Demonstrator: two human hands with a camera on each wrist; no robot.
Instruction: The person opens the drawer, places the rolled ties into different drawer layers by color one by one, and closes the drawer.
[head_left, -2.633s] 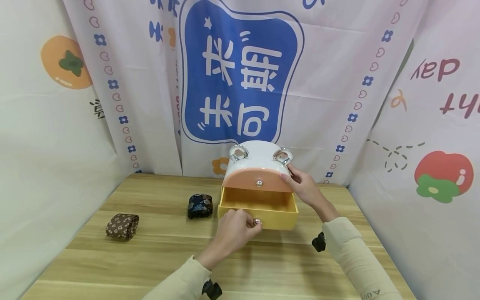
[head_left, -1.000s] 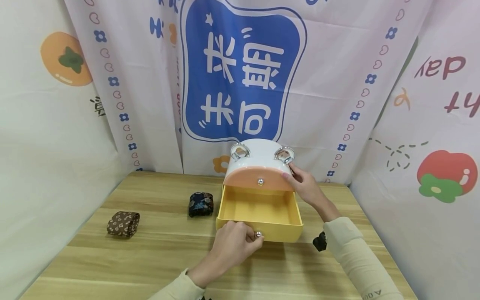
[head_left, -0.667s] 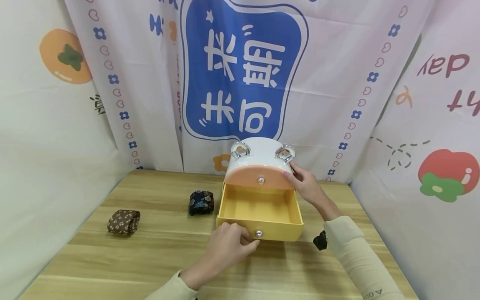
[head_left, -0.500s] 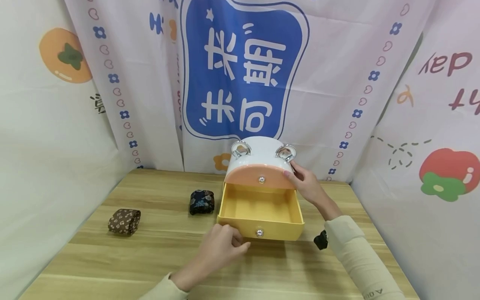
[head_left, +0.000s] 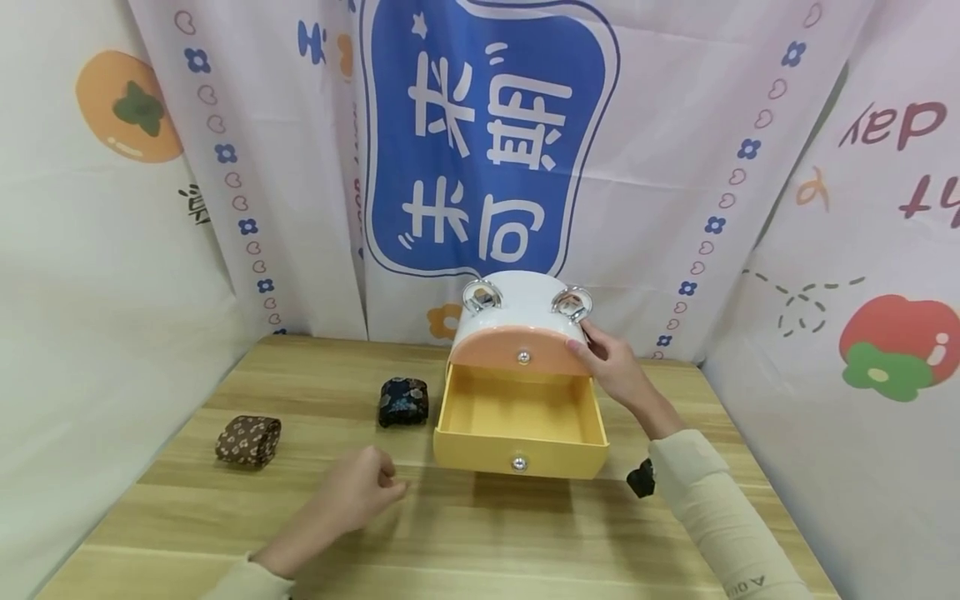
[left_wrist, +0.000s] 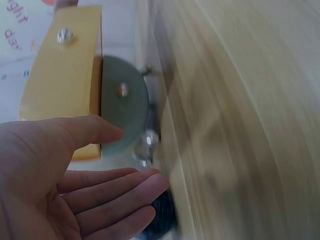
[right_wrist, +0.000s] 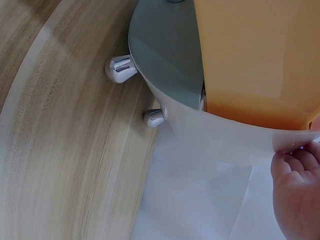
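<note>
A small white drawer cabinet (head_left: 517, 293) with two round silver ears stands at the back of the table. Its yellow drawer (head_left: 480, 457) is pulled out, with bare walls and floor showing. Above it, the orange drawer (head_left: 487, 354) is closed. My right hand (head_left: 618, 375) holds the cabinet's right side near the ear, thumb on the front edge and fingers curled against the side. My left hand (head_left: 356, 492) is in the air left of the yellow drawer, holding nothing, its fingers loosely bent. The left wrist view shows its palm and spread thumb.
A dark floral roll of cloth (head_left: 403, 402) lies just left of the cabinet. Farther left is a brown patterned roll of cloth (head_left: 249, 441). A grey-green bottom drawer (right_wrist: 167, 55) and silver feet (right_wrist: 121, 69) show below. Printed curtains (head_left: 652, 125) surround the wooden table (head_left: 465, 550).
The yellow drawer has come farther out. My left hand has let go of its silver knob and moved away to the left. My right hand has stayed on the cabinet.
</note>
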